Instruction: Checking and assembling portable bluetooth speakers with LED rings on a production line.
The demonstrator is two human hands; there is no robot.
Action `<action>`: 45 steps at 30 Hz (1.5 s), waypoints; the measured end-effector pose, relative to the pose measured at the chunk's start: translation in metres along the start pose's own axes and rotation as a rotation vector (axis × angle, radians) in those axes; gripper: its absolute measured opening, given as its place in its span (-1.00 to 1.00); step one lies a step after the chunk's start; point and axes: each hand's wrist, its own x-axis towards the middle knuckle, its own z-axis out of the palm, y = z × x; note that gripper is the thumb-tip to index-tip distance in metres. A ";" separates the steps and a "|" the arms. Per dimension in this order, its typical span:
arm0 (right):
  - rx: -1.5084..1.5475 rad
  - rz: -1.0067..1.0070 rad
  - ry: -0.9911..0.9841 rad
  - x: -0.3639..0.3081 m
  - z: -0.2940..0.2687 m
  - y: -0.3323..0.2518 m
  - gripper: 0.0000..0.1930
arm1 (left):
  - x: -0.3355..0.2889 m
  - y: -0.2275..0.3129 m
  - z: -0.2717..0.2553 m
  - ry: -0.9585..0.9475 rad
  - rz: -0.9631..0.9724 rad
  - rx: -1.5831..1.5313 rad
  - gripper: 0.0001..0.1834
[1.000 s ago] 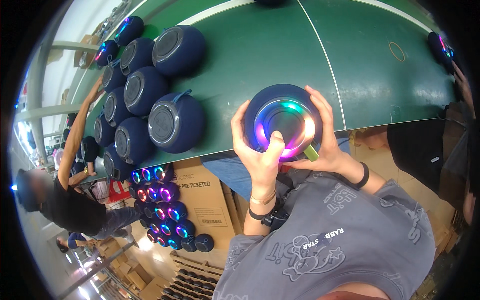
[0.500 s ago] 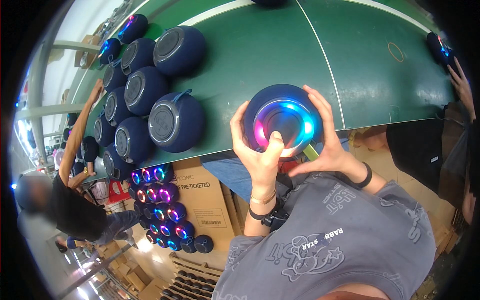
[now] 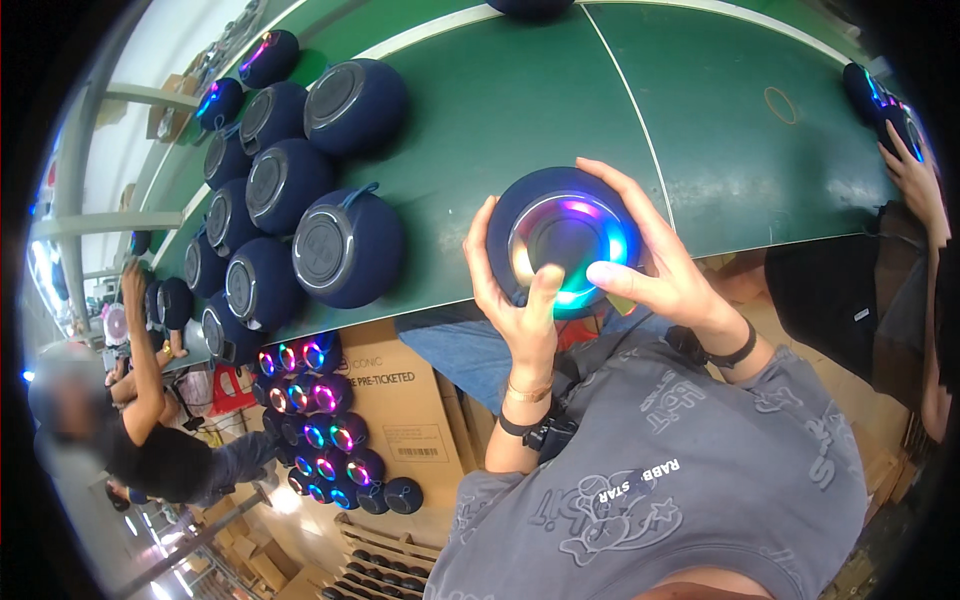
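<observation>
Between my two hands is a round navy-blue speaker [image 3: 565, 190], its face turned up and ringed with glowing purple, blue, green and yellowish light. My left hand [image 3: 515, 310] wraps its left side, with the thumb lying on the lower part of the face. Around the right side curve the fingers of my right hand [image 3: 660, 265], and that thumb rests on the lower right of the light ring. The speaker is over the near edge of the green table [image 3: 480, 130]; its underside is hidden.
Several similar dark blue speakers [image 3: 345, 250] cluster on the table's left. Below them, lit speakers [image 3: 325, 395] stand in rows beside a large cardboard box [image 3: 415, 400]. A co-worker [image 3: 150, 440] is at the left; another person's hand [image 3: 910, 175] touches a speaker at the far right. A rubber band [image 3: 780, 105] lies on the table.
My right thumb has moved up from below the speaker onto its light ring. The ring's colours have shifted. At the left, the co-worker's arm has drawn back from the speakers.
</observation>
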 end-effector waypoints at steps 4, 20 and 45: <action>0.101 0.022 0.003 -0.002 -0.001 -0.004 -0.06 | -0.004 -0.011 0.005 -0.004 0.038 0.023 -0.13; 0.132 0.031 0.088 -0.010 -0.005 -0.011 -0.15 | -0.012 -0.003 0.013 0.005 0.205 0.280 -0.17; 0.275 0.121 -0.044 0.018 -0.023 -0.008 -0.26 | 0.011 0.035 -0.018 -0.450 0.221 0.488 0.52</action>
